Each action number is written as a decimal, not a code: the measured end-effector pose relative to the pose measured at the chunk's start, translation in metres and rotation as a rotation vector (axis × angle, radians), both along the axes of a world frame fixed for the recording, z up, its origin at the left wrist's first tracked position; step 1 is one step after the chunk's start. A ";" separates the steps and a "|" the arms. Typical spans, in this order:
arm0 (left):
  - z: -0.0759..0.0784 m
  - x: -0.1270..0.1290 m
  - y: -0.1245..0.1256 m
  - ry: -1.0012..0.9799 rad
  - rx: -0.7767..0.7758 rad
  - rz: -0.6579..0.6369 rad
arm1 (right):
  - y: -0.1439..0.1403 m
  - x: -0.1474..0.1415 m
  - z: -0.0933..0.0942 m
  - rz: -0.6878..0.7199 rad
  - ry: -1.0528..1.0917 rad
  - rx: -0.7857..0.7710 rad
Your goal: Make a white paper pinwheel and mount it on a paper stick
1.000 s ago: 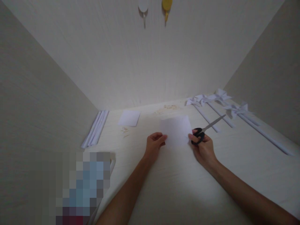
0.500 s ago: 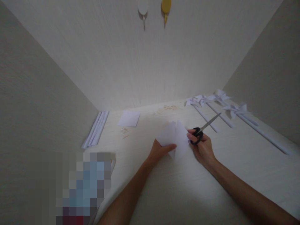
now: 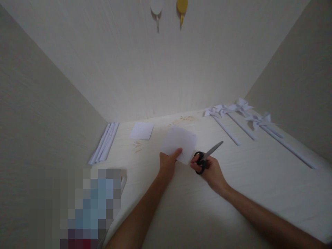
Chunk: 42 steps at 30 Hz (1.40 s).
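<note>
My left hand [image 3: 169, 162] pinches a white square of paper [image 3: 178, 141] near its lower edge, thumb on top. Held above the table, the paper lies turned at an angle. Just right of its lower corner is my right hand [image 3: 210, 170], closed around the black handles of a pair of scissors [image 3: 213, 150]. The metal blades look shut and point up and to the right, away from the paper. Whether the right fingertips touch the paper's edge I cannot tell.
Paper pinwheels [image 3: 259, 121] on rolled sticks lie at the right. Several paper rolls [image 3: 105, 142] lie at the left, near flat paper squares [image 3: 141, 130]. Small scraps [image 3: 187, 118] are scattered at the back. Two hooks [image 3: 182, 6] hang on the wall. A blurred patch covers the lower left.
The paper has moved left and turned, and the slit seen in it earlier no longer shows. My right hand has come left and down with the scissors.
</note>
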<state>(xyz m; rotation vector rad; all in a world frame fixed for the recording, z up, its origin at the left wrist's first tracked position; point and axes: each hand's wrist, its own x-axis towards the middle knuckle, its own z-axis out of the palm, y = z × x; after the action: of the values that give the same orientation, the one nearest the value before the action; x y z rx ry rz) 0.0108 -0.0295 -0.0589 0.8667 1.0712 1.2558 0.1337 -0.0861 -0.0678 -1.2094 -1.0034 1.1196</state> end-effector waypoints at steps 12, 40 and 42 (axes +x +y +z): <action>0.008 0.000 -0.005 0.279 0.010 0.058 | -0.004 -0.004 -0.003 0.020 -0.172 0.022; 0.009 0.001 -0.008 0.340 0.071 0.031 | -0.001 -0.001 -0.006 -0.002 -0.243 -0.011; 0.008 0.001 -0.008 0.368 0.086 0.032 | -0.002 -0.002 -0.004 -0.011 -0.230 -0.013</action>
<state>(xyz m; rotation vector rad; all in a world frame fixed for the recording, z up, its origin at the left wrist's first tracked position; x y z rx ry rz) 0.0123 -0.0379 -0.0505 1.1826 1.3314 1.2021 0.1320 -0.0879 -0.0721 -1.3747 -1.1620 0.9944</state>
